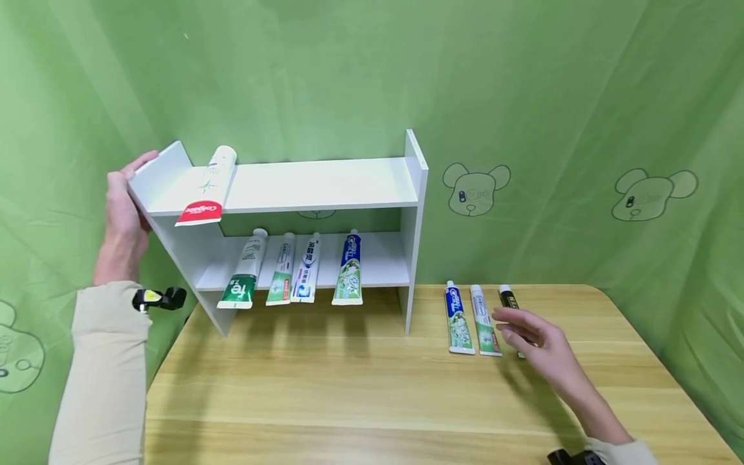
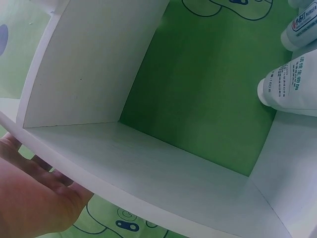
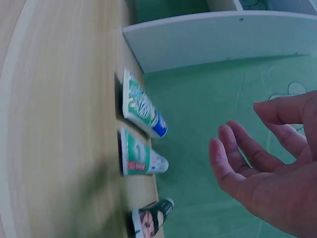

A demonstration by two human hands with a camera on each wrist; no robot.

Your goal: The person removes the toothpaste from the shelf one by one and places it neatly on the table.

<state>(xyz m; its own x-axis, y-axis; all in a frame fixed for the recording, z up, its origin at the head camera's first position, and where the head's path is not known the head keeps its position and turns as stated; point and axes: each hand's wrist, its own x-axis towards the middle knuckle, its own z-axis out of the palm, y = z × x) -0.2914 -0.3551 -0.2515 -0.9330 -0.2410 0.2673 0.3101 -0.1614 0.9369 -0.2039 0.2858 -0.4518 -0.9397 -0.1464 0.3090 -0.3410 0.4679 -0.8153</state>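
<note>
So the three toothpaste tubes lying side by side on the wooden bench, just right of the shelf, are where the action is: a blue-and-green tube, a white-and-green tube, and a black tube that's partly hidden behind the fingers in the head view. The right hand hovers right over that black one, fingers loosely spread and relaxed, not gripping anything; I honestly can't tell if it's touching the tube or just above it.

The left hand is flat against the outer left side panel of the white shelf, fingers straight, thumb at the top edge.

On the shelf's top board there's one red-and-white Colgate tube at the left end, its tail sticking out over the front edge. The lower board carries four more tubes in a row, caps toward the back. Green cloth with bear drawings hangs behind everything.
</note>
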